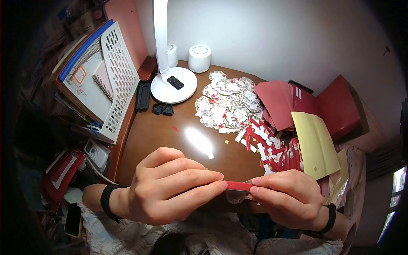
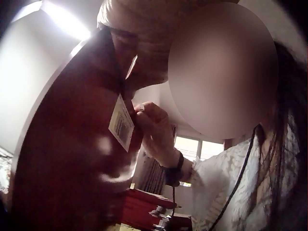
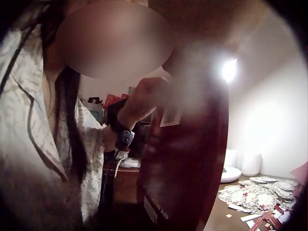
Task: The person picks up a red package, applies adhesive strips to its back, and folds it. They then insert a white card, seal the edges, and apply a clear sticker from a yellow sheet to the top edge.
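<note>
In front of the body, both hands hold a narrow red strip-like piece (image 1: 239, 185) between them. The left hand (image 1: 168, 187) pinches its left end with thumb and fingertips, and the right hand (image 1: 293, 195) pinches its right end. Below the red piece a bit of clear plastic (image 1: 236, 196) shows. In the left wrist view a broad dark red surface (image 2: 72, 144) fills much of the picture, with a pale printed label (image 2: 121, 123) near the fingers. A similar dark red surface (image 3: 187, 159) stands in the right wrist view.
Round patterned paper pieces (image 1: 229, 102) lie heaped under the lamp (image 1: 174, 87). Red and white strips (image 1: 265, 146) are scattered beside them. Red sheets (image 1: 276, 102) and a yellow sheet (image 1: 314, 146) stand at right. A white file rack (image 1: 121, 80) borders the left side.
</note>
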The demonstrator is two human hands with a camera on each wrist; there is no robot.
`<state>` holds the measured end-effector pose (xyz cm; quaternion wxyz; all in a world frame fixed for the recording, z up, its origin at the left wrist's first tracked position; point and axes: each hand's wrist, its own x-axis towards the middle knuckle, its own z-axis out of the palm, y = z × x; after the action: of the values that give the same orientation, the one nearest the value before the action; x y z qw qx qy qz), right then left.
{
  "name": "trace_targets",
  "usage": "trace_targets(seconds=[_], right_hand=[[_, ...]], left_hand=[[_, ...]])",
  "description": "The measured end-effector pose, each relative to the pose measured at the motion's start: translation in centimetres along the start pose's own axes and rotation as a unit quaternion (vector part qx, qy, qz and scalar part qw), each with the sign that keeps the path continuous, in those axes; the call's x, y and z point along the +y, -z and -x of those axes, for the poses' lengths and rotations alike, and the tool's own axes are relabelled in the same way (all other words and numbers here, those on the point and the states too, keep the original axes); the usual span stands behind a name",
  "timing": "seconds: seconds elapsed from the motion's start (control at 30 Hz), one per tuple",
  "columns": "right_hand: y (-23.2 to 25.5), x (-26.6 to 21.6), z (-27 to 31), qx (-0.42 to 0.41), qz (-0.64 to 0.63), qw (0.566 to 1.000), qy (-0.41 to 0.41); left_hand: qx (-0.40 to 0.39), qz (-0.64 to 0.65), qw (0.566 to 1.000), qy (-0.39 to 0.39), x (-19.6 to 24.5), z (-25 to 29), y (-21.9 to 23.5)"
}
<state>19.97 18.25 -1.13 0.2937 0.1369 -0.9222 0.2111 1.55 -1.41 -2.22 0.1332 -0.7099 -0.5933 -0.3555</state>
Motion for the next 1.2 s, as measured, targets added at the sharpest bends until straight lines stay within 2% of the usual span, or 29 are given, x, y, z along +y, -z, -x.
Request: trace_targets(seconds=[0.3, 0.57, 1.1, 1.17, 1.2], right_hand=[[0.0, -0.3, 0.0, -0.003, 0.020, 1.000, 0.022], [-0.3, -0.7, -0.4, 0.008, -0.044, 0.998, -0.033], [-0.1, -0.3, 0.0, -0.012, -0.034, 0.999, -0.016], [-0.1, -0.2, 0.1, -0.009, -0.036, 0.999, -0.014], [-0.1, -0.2, 0.1, -0.009, -0.036, 0.999, -0.014]], left_hand=[[0.010, -0.003, 1.000, 0.014, 0.3, 0.0, 0.0], [0.004, 0.026, 1.000, 0.014, 0.0, -0.1, 0.1], [0.011, 0.013, 1.000, -0.009, -0.3, -0.1, 0.0], [-0.041, 0.011, 0.999, -0.011, -0.2, -0.6, 1.0], [-0.042, 0.012, 0.999, -0.011, -0.2, -0.9, 1.2]])
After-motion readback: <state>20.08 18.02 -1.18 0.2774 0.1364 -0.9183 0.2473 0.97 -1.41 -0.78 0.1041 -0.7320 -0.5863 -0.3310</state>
